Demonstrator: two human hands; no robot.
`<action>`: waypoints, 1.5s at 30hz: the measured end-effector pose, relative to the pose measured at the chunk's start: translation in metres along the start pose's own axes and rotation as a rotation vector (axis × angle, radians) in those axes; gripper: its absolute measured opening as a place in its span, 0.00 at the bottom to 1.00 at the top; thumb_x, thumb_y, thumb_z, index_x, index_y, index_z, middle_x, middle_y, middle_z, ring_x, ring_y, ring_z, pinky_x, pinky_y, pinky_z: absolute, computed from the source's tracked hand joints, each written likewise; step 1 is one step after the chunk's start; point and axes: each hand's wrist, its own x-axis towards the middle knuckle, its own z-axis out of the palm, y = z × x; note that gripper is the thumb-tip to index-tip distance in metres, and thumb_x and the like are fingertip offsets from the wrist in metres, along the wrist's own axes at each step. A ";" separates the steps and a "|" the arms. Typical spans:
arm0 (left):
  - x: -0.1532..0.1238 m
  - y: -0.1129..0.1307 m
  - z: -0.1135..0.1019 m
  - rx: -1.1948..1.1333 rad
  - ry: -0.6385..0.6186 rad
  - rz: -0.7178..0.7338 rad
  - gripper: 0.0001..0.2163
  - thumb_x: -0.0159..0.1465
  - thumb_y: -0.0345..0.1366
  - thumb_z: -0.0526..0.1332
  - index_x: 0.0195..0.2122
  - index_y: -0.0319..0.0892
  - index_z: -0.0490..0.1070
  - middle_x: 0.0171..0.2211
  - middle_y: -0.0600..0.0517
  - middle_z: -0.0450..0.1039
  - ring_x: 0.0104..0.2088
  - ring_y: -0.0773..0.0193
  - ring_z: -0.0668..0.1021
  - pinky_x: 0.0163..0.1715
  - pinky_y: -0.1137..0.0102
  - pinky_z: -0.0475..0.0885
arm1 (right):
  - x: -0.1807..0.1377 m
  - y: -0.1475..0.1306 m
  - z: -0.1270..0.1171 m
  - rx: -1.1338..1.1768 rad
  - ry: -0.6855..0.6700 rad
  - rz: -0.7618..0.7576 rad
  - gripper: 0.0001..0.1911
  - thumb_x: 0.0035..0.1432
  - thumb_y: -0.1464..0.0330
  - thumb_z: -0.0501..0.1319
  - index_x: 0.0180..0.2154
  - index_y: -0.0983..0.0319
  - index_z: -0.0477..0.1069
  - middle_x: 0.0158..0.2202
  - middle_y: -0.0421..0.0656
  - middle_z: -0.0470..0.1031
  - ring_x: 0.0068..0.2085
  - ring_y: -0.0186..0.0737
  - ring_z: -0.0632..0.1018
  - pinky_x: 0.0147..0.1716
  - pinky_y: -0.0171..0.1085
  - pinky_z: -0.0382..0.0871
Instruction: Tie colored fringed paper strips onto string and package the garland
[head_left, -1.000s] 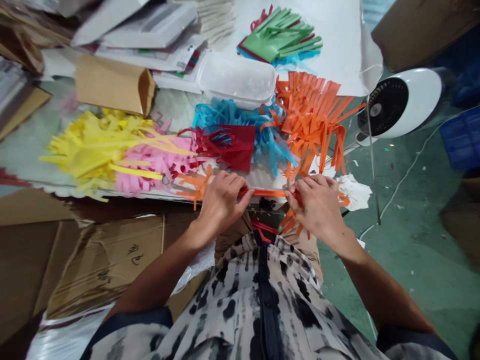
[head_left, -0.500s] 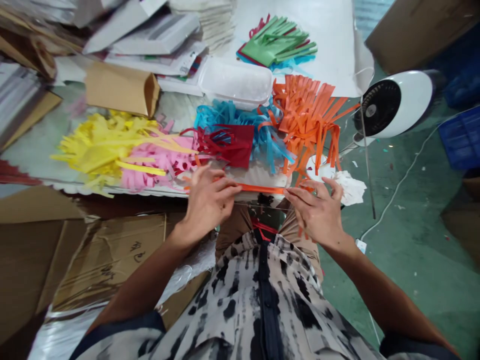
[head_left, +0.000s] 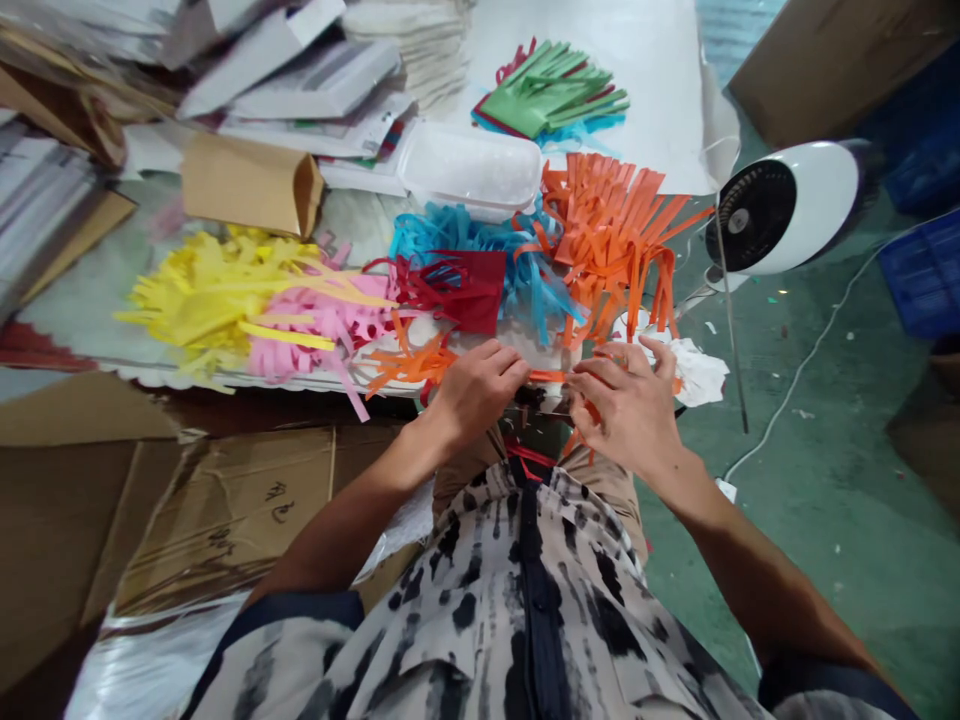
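Near the table's front edge, my left hand (head_left: 484, 390) is closed around the rolled middle of an orange paper tassel (head_left: 547, 376). Its fringed end fans out to the left of that hand. My right hand (head_left: 622, 400) pinches the same tassel a short way to the right, with some fingers raised. Orange strips hang below the right hand. Just beyond lie a dark red fringed sheet (head_left: 476, 290), blue fringed paper (head_left: 450, 230) and a heap of orange fringed sheets (head_left: 604, 220).
Yellow (head_left: 217, 290) and pink fringed paper (head_left: 307, 325) lie left. Behind are a clear plastic tub (head_left: 472, 165), a brown paper bag (head_left: 247, 185) and green fringed sheets (head_left: 551, 90). A white fan (head_left: 817, 205) stands right; a cardboard box (head_left: 225, 510) sits below the table.
My left hand has slid right along the orange tassel, closer to my right hand. The fringe to its left now shows. My right hand stays nearly in place.
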 end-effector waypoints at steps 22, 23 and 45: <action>-0.016 -0.026 -0.019 -0.139 -0.052 -0.254 0.09 0.72 0.43 0.66 0.38 0.43 0.78 0.39 0.47 0.79 0.44 0.51 0.75 0.44 0.56 0.65 | 0.007 0.018 0.008 0.371 -0.056 0.216 0.09 0.69 0.61 0.65 0.35 0.52 0.82 0.38 0.41 0.81 0.45 0.46 0.76 0.48 0.47 0.62; -0.013 -0.028 -0.021 -0.125 -0.076 -0.248 0.09 0.72 0.43 0.67 0.38 0.43 0.78 0.38 0.47 0.79 0.44 0.51 0.74 0.44 0.56 0.65 | 0.007 0.018 0.007 0.372 -0.065 0.213 0.09 0.70 0.61 0.65 0.36 0.52 0.81 0.39 0.41 0.81 0.45 0.46 0.76 0.48 0.47 0.61; -0.018 -0.039 -0.012 -0.190 -0.062 -0.031 0.19 0.77 0.31 0.55 0.62 0.60 0.74 0.51 0.53 0.81 0.52 0.56 0.78 0.57 0.54 0.64 | 0.005 -0.008 0.012 0.061 -0.058 0.315 0.08 0.58 0.70 0.61 0.41 0.57 0.72 0.44 0.49 0.75 0.51 0.58 0.71 0.48 0.53 0.62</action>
